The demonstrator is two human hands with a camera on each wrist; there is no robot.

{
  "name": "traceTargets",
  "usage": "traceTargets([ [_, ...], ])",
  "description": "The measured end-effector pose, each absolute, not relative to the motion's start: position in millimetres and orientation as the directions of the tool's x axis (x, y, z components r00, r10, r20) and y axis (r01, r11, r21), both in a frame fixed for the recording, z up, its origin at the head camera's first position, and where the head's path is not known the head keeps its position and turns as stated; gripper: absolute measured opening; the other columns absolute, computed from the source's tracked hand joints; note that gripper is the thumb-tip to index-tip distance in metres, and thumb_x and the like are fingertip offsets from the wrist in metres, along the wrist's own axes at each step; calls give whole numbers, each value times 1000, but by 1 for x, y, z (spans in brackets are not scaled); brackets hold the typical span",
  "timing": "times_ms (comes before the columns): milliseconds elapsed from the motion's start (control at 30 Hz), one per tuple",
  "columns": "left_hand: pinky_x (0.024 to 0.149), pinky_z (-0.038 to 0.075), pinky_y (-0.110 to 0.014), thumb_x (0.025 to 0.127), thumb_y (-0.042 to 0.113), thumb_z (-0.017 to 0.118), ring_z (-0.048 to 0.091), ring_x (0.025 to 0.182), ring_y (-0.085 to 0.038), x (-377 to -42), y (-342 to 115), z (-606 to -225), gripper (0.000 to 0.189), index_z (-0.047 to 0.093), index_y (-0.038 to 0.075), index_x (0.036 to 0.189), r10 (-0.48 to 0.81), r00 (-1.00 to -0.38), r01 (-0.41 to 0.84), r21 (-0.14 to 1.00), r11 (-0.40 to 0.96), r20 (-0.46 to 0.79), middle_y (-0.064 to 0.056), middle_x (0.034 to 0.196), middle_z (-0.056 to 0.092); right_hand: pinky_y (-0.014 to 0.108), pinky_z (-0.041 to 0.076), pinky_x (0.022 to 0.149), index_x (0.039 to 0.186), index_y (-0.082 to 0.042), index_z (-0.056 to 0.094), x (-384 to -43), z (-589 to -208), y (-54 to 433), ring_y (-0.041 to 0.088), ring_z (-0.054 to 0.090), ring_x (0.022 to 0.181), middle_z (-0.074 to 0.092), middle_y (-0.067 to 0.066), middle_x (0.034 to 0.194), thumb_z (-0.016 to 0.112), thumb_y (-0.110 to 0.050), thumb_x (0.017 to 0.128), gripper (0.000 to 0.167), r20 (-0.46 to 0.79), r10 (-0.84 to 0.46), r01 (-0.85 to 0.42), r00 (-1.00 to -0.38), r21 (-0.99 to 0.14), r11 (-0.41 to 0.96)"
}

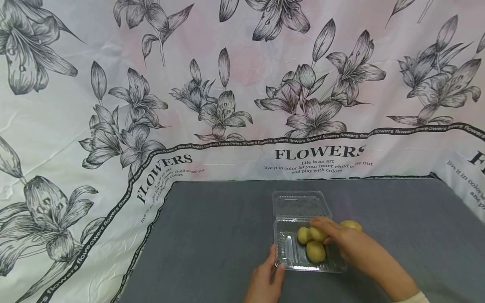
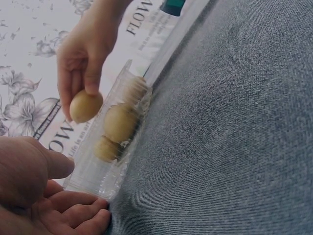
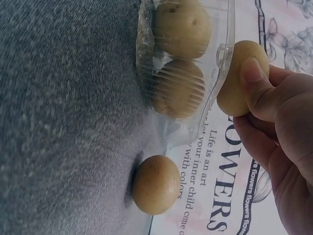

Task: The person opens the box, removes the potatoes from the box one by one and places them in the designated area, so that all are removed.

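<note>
A clear plastic clamshell container lies on the grey table with its lid folded back. My right hand pinches a potato between thumb and fingers, just above the container's right part. Two more potatoes sit inside, a larger one towards the front and a smaller one behind it. Another potato rests on the table to the right of the container, partly behind my right hand in the head view. My left hand grips the container's front left corner, thumb in front and fingers along the side.
The container's raised lid leans back on the far side. Grey cloth-like surface stretches to both sides. A flower-printed white sheet hangs behind and at the left. A dark green item shows near the right forearm.
</note>
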State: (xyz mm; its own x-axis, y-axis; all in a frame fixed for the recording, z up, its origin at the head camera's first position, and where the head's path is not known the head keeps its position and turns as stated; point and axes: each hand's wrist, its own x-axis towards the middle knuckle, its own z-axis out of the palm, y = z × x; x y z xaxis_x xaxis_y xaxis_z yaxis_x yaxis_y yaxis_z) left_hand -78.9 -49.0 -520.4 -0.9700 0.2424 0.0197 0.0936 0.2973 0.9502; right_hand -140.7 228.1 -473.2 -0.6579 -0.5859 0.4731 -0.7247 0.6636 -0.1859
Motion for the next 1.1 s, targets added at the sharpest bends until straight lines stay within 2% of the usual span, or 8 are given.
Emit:
traceTargets([
  [133, 117, 41, -41, 109, 22, 62, 45, 145, -36, -78, -50, -521, 64, 37, -15, 155, 250, -968, 112, 951, 289, 38, -29, 157, 44, 42, 65, 83, 140, -12, 65, -138, -474, 232, 21, 76, 101, 71, 7, 137, 79, 29, 58, 93, 480, -569, -713, -668, -193, 674],
  [233, 117, 42, -40, 109, 22, 62, 47, 144, -37, -77, -50, -522, 63, 38, -16, 154, 250, -966, 133, 947, 292, 59, -30, 156, 45, 45, 64, 84, 138, -13, 67, -137, -476, 234, 21, 76, 102, 71, 6, 136, 83, 24, 64, 84, 497, -558, -710, -665, -186, 679],
  [433, 117, 41, -38, 109, 22, 61, 47, 144, -34, -77, -51, -524, 63, 38, -14, 154, 242, -969, 122, 945, 304, 47, -28, 156, 45, 48, 64, 80, 139, -16, 66, -135, -478, 240, 29, 74, 109, 73, 5, 135, 86, 3, 76, 69, 504, -532, -681, -681, -168, 713],
  [767, 116, 42, -42, 109, 22, 61, 47, 143, -35, -76, -51, -522, 63, 38, -14, 155, 252, -967, 108, 945, 308, 28, -28, 156, 45, 45, 65, 81, 141, -20, 64, -128, -476, 250, 31, 72, 116, 71, 6, 138, 84, -1, 83, 64, 463, -474, -616, -750, -226, 754],
  [933, 116, 42, -45, 109, 23, 62, 47, 144, -35, -77, -51, -522, 64, 38, -13, 155, 249, -968, 98, 943, 317, 17, -27, 158, 44, 41, 65, 73, 139, -17, 65, -128, -476, 256, 29, 77, 100, 72, 9, 136, 84, -2, 83, 61, 475, -468, -612, -746, -209, 763],
  [1100, 114, 44, -47, 108, 23, 63, 48, 143, -37, -76, -50, -521, 63, 39, -13, 155, 243, -970, 97, 942, 322, 16, -27, 158, 44, 37, 64, 64, 139, -15, 64, -130, -477, 262, 23, 77, 80, 73, 12, 132, 85, 0, 79, 65, 504, -475, -629, -722, -191, 753],
])
